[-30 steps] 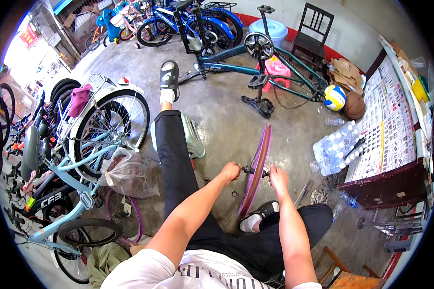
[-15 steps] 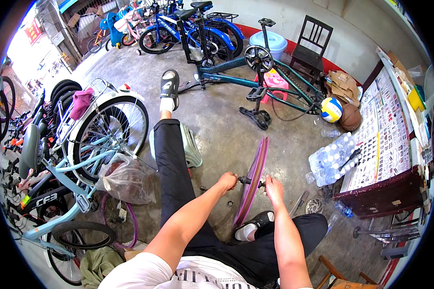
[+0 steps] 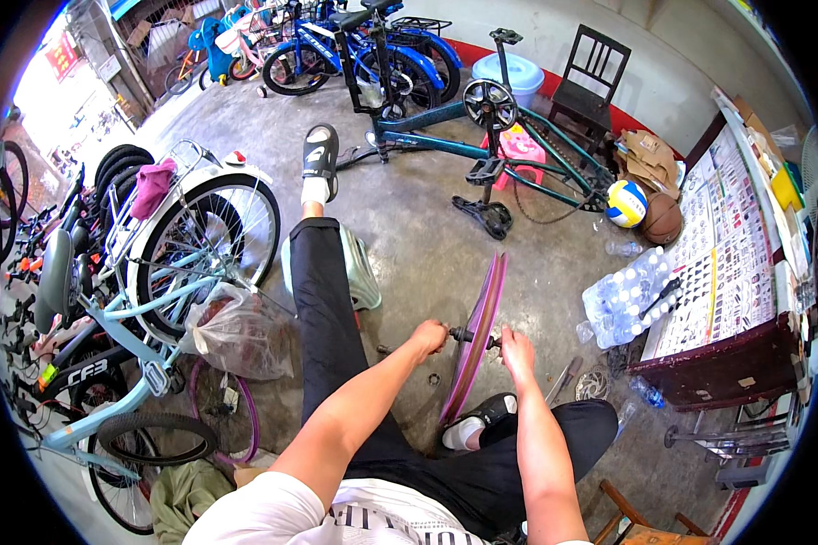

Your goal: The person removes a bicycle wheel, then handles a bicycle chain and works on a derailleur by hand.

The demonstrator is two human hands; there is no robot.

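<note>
A bicycle wheel with a purple rim and no tyre stands upright between my hands, almost edge-on to me. Its black hub sticks out on both sides. My left hand is closed round the left end of the axle. On the other side, my right hand pinches the axle's right end, with the fingertips partly hidden. The lower part of the rim comes down beside my sandalled foot.
A teal bicycle frame without wheels lies ahead by a pink stool. Bottled water and a brake disc are to the right. A light-blue bicycle, a plastic bag and a loose tyre crowd the left.
The wheel and both hands stay almost in place, with the same hold on the axle. The surroundings shift slightly in the picture.
</note>
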